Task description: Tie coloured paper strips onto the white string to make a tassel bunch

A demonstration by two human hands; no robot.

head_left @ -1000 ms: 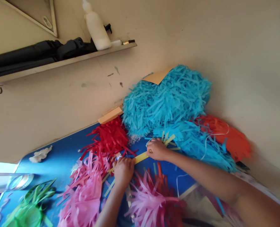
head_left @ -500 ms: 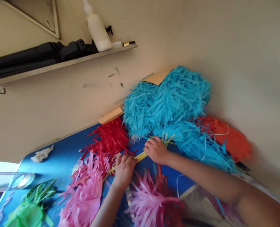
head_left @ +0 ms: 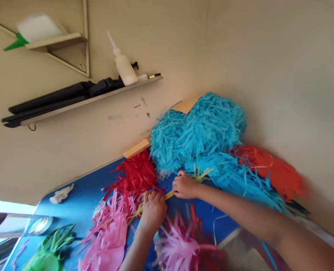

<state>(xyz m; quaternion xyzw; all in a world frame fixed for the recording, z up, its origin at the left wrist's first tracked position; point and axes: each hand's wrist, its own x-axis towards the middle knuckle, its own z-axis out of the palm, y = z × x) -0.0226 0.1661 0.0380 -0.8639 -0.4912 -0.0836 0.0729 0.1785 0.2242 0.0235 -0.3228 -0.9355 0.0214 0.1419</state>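
Note:
A yellow fringed paper strip (head_left: 169,195) runs between my two hands above the blue table. My left hand (head_left: 155,207) grips it on the left, fingers curled over it, with loose fringe poking out beyond. On the other side my right hand (head_left: 184,185) is closed round the strip, and more yellow fringe (head_left: 202,174) spreads out behind it. Pink fringed paper (head_left: 110,233) lies left of my left hand, and red fringed paper (head_left: 137,171) sits behind it. A light pink tassel (head_left: 181,244) is close in front, below my hands.
A big blue fringed paper bundle (head_left: 201,131) fills the back corner, with orange fringed paper (head_left: 271,169) to its right. Green fringe (head_left: 47,248) and a clear glass (head_left: 34,226) stand at the left edge. A wall shelf (head_left: 99,97) holds a white bottle (head_left: 126,69).
The camera has tilted up and to the left, showing more of the wall shelves. My hands have drawn closer together, so less of the yellow strip shows between them.

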